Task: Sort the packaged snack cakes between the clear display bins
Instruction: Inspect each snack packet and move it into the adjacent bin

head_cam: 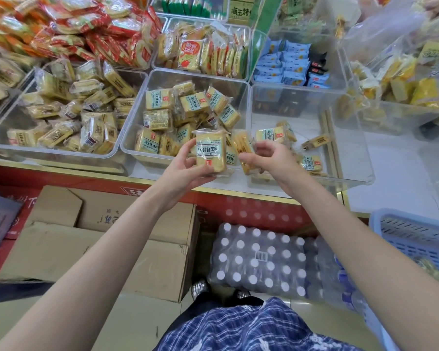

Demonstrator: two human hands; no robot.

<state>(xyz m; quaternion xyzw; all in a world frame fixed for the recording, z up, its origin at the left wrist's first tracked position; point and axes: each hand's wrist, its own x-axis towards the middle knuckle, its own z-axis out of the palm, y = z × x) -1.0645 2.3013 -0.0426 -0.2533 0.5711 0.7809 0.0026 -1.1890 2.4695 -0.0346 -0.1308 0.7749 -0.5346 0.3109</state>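
My left hand (188, 165) grips a yellow packaged snack cake (211, 152) with a pale green label, held over the front rim of the middle clear bin (160, 79). That bin holds several of the same cakes. My right hand (266, 158) hovers beside it over the near-left corner of the right clear bin (352, 138), fingers curled around a second cake (243, 148) seen edge-on. A few more cakes (274, 135) lie loose in the right bin.
A left bin (8, 145) holds several similar yellow packs. Behind stand bins of orange-labelled crackers (190, 54) and blue packets (289, 64). Below the counter edge sit cardboard boxes (99, 236), a shrink-wrapped bottle pack (259, 259) and a blue basket (416, 239).
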